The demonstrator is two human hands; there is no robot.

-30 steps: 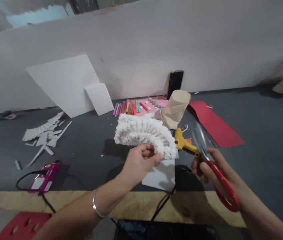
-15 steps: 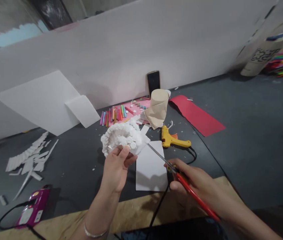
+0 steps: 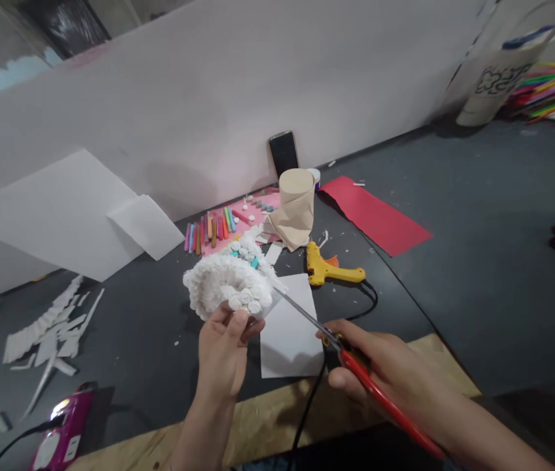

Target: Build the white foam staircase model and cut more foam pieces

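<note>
My left hand (image 3: 223,347) pinches the lower edge of a white ruffled paper craft (image 3: 225,284) and holds it up over the dark table. Small rolled paper rosettes, a few of them teal, line its near side. My right hand (image 3: 380,366) grips red-handled scissors (image 3: 355,366). Their blades point up and left, with the tips at the right edge of the craft. A white sheet of paper (image 3: 291,333) lies flat under both hands.
A yellow glue gun (image 3: 329,268) with a black cord lies right of the craft. Behind it stand a brown paper roll (image 3: 295,209), coloured markers (image 3: 208,229), a phone (image 3: 283,152) and a red sheet (image 3: 372,212). White paper scraps (image 3: 46,327) and a magenta device (image 3: 64,435) lie left.
The white craft turned so its rosette side faces me. The scissors swung from the right, blades up, to point at the craft's right edge. The view shifted right.
</note>
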